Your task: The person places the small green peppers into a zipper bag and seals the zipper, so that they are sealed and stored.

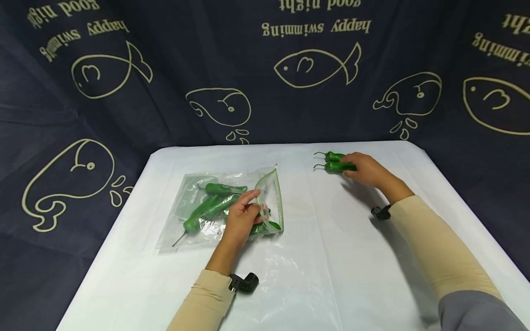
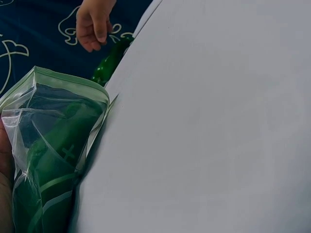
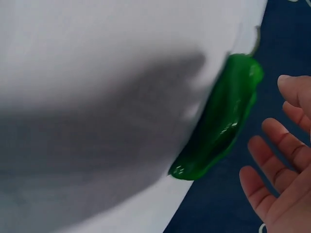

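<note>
A clear zip bag (image 1: 169,236) with a pale green top edge lies on the left of the table, several green chili peppers (image 1: 198,216) inside it. My left hand (image 1: 239,220) holds the bag near its mouth, which gapes toward the right; some fingertips show through the plastic. Two more green peppers lie side by side at the far right, a nearer one (image 1: 334,167) and a farther one (image 1: 332,156), stems pointing left. My right hand (image 1: 366,170) is over their right ends. In the right wrist view its fingers (image 3: 277,162) are spread and apart from a pepper (image 3: 221,119).
The table (image 1: 306,266) has a white cover. Behind it hangs a dark blue cloth (image 1: 248,59) printed with fish, whales and lettering. A small black camera (image 1: 244,282) is strapped at the left wrist, another black device (image 1: 380,212) at the right.
</note>
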{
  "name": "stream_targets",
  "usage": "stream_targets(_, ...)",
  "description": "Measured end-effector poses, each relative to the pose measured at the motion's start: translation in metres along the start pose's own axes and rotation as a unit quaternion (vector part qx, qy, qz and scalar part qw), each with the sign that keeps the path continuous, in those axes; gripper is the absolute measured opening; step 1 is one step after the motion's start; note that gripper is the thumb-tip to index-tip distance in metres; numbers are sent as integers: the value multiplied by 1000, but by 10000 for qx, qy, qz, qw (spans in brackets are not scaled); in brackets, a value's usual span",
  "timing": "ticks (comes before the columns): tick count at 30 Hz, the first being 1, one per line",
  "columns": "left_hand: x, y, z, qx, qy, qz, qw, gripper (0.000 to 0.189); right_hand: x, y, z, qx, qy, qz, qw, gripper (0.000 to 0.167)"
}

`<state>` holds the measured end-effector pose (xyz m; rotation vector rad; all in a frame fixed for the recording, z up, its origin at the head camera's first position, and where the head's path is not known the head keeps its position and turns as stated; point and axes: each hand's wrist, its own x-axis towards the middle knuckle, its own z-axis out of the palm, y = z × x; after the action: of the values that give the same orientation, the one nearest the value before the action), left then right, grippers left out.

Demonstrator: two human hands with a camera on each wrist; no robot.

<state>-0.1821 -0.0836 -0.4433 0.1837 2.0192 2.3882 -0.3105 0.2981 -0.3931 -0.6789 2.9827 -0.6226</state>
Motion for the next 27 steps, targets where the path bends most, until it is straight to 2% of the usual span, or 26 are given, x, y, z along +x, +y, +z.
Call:
stream_targets(8,-2,-2,-2,47,39,-44,10000,47,11,10,4,-342,-236,-60,9991,42)
stream_targets(16,-1,-2,-1,49,-37,46,10000,47,17,13,8,-427,-163,44,9989,41)
stream_targets(27,-1,-1,-1,26,-38,-5,10000,47,22,16,16,-576,-141,210,9980,42)
